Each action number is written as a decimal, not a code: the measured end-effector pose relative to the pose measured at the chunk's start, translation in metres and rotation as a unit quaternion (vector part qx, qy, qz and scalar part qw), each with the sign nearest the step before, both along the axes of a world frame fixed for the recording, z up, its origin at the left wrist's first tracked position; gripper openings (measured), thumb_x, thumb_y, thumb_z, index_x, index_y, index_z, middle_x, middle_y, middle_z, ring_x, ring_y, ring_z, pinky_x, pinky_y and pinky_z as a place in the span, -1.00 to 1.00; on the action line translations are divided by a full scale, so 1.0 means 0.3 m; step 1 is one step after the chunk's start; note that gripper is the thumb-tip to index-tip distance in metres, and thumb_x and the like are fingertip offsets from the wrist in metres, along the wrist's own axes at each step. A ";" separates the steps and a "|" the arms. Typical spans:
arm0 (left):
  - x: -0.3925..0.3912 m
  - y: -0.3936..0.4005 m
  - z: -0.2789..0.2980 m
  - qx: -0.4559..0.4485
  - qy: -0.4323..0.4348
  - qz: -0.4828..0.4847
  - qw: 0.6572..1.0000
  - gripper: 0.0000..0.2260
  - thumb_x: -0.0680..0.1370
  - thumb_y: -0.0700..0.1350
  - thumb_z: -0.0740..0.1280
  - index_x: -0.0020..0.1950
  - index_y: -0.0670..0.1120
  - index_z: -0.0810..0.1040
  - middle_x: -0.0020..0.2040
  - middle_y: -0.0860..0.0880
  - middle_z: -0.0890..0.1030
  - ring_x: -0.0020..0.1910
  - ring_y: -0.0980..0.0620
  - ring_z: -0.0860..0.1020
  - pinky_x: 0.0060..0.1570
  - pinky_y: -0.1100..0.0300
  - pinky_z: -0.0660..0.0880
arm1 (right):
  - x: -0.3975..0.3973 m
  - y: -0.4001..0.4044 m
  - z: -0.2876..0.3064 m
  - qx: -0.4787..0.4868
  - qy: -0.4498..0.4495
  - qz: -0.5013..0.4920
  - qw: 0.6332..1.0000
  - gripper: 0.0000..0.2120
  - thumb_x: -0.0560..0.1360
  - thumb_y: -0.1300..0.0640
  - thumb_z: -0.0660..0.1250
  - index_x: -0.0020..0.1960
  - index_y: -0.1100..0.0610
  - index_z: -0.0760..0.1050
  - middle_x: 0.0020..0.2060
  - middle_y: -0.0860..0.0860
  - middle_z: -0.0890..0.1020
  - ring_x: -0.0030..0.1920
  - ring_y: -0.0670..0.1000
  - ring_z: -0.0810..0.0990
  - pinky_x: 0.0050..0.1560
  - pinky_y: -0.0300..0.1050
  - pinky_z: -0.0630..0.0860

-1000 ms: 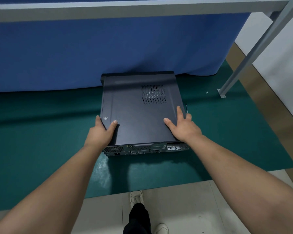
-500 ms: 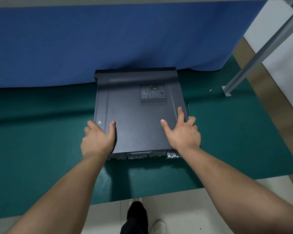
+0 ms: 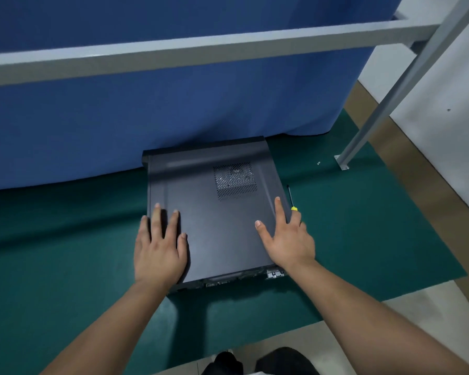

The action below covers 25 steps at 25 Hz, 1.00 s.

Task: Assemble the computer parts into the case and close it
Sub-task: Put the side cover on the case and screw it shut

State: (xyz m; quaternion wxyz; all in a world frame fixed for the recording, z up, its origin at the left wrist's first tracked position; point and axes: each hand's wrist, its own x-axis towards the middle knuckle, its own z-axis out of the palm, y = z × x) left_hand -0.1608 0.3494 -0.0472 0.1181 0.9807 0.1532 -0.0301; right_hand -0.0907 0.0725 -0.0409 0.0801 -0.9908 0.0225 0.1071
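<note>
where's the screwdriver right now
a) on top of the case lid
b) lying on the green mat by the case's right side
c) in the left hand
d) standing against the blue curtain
b: the screwdriver lies on the green mat just beside the right edge of the case, its handle partly hidden behind the right hand; the left hand lies flat on the lid and holds nothing.

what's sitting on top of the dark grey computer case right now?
Both hands lie flat on the dark grey computer case: left hand near its left edge, right hand at its right edge, partly covering a yellow-handled screwdriver on the mat beside it. The closed cover hides the inside.
</note>
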 end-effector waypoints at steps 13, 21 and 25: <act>0.759 -0.406 0.047 -0.015 -0.020 -0.239 0.971 -0.49 0.66 0.24 0.11 0.60 0.16 0.26 0.66 0.04 0.15 0.63 -0.10 0.11 0.58 -0.07 0.09 | 0.510 -0.440 0.077 0.184 0.113 -0.001 0.976 -0.57 0.62 -0.10 0.31 0.42 0.06 0.46 0.32 0.00 0.52 0.19 -0.03 0.55 0.29 -0.14 0.45; 0.999 -0.506 -0.035 0.026 -0.060 -0.218 0.974 -0.58 0.60 0.30 0.08 0.43 0.30 0.40 0.67 0.09 0.12 0.65 -0.03 0.06 0.60 -0.12 -0.04 | 0.897 -0.626 -0.163 0.150 0.131 -0.088 0.976 -0.55 0.62 0.00 0.32 0.45 0.16 0.42 0.36 0.17 0.48 0.33 0.16 0.50 0.33 -0.01 0.46; 1.006 -0.502 -0.065 0.025 -0.099 -0.216 0.971 -0.64 0.57 0.26 0.17 0.35 0.29 0.48 0.64 0.11 0.21 0.62 -0.02 0.16 0.58 -0.11 0.04 | 1.059 -0.656 -0.233 0.145 0.102 -0.093 0.980 -0.62 0.62 0.22 0.23 0.43 0.16 0.45 0.31 0.22 0.53 0.19 0.24 0.57 0.17 0.03 0.56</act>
